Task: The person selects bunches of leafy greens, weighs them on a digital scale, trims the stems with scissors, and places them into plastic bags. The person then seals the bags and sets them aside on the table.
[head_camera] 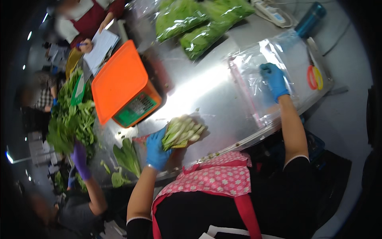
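My left hand (158, 149), in a blue glove, grips a bunch of leafy greens (183, 131) low over the steel table (218, 104). The pale stem ends point right, and the hand hides much of the leafy end. Over to the right, my blue-gloved right hand (274, 80) rests on a stack of clear plastic bags (249, 92) with pink edges. Its fingers are curled, and whether they pinch a bag cannot be made out. Left of my left hand lies a loose leafy stalk (126, 156).
An orange scale (122, 83) stands left of centre. Filled bags of greens (206, 38) lie at the back. Scissors (315, 77) and a blue bottle (311, 19) are at the right. A co-worker's purple-gloved hand (79, 159) holds greens by a leafy heap (83, 119); another person writes on paper (101, 49).
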